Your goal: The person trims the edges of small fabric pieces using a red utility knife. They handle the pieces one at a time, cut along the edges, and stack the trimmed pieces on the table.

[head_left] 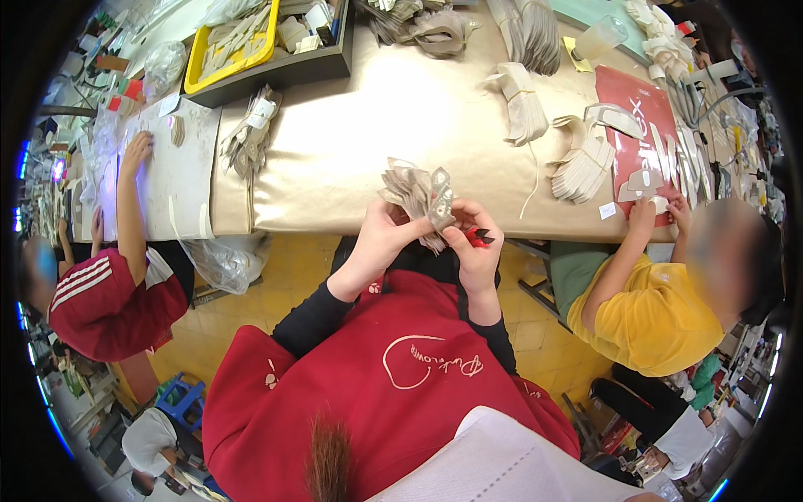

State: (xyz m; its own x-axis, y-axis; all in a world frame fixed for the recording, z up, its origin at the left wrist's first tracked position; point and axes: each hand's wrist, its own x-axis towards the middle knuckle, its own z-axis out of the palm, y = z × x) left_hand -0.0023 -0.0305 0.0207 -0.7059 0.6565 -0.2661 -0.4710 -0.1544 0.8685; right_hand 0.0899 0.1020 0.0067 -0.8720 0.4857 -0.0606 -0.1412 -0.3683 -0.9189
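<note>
My left hand (381,241) grips a fanned bundle of grey-beige cut pieces (408,191), just off the near edge of the table. The pieces look like flat fabric or leather parts, and one with a pale pattern stands at the bundle's right side. My right hand (475,261) is closed around a small red-and-black tool (479,238) that looks like thread snips, its dark tips pointing right. The thumb and fingertips of that hand also meet the lower right of the bundle.
A gold-beige covered table (376,109) lies ahead. Tied bundles (251,134) sit on its left, with more bundles (581,163) on its right. A yellow tray (201,63) rests in a dark box (335,67). People work at either side, a yellow-shirted one (648,314) at right.
</note>
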